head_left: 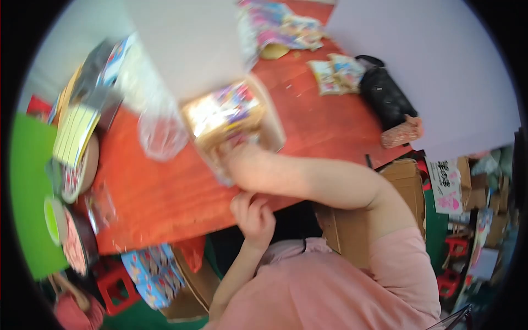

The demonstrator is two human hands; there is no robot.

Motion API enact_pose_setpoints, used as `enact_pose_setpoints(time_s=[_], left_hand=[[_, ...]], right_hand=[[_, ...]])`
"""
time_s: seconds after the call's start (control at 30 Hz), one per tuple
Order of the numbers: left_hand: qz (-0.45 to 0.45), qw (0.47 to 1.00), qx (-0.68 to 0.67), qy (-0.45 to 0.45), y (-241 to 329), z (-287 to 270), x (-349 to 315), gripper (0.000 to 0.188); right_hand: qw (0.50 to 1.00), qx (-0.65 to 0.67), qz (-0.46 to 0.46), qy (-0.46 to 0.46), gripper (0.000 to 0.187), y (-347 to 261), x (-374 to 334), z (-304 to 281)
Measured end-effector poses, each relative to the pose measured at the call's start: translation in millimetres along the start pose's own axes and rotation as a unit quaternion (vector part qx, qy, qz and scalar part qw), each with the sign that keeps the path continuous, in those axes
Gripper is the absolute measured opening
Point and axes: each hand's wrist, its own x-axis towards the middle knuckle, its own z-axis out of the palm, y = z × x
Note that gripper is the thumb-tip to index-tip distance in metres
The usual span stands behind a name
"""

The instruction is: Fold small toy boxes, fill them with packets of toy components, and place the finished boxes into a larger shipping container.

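A white box (272,124) stands on the red table with its large lid (187,44) raised. Inside it lies a shiny gold package (223,113) with purple and red print. My right arm stretches across to the box, and my right hand (236,162) is down in its near part, below the gold package. Blur and the box hide those fingers, so I cannot tell what they hold. My left hand (254,219) hovers by the table's near edge, under the right wrist, its fingers loosely bent and apart with nothing visible in them.
Clear plastic bags (162,132) lie left of the box. Small snack packets (336,74) and a black pouch (385,96) are at the right. Basins (77,242) line the left side. Cardboard cartons (346,231) and red stools (115,286) stand below table level.
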Motion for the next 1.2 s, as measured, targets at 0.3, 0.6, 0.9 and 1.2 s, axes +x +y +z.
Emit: enact_pose_setpoints(time_s=[0.3,0.6,0.9,1.2], left_hand=[[0.022,0.998,0.044,-0.038,-9.6,-0.9,7.7,0.023],[0.008,0.994,0.103,-0.026,3.0,4.4,15.8,0.021],[0.019,0.989,0.14,-0.035,1.5,6.8,18.6,0.023],[0.027,0.991,0.132,-0.014,0.7,1.7,9.1,0.02]], right_hand=[[0.947,0.256,-0.077,0.175,0.014,60.2,-99.3,-123.7],[0.745,0.104,0.646,0.13,0.082,313.4,-93.5,15.3],[0.746,0.202,0.613,0.167,0.082,298.8,-90.0,16.3],[0.809,0.12,0.57,0.079,0.075,252.6,-64.4,37.4]])
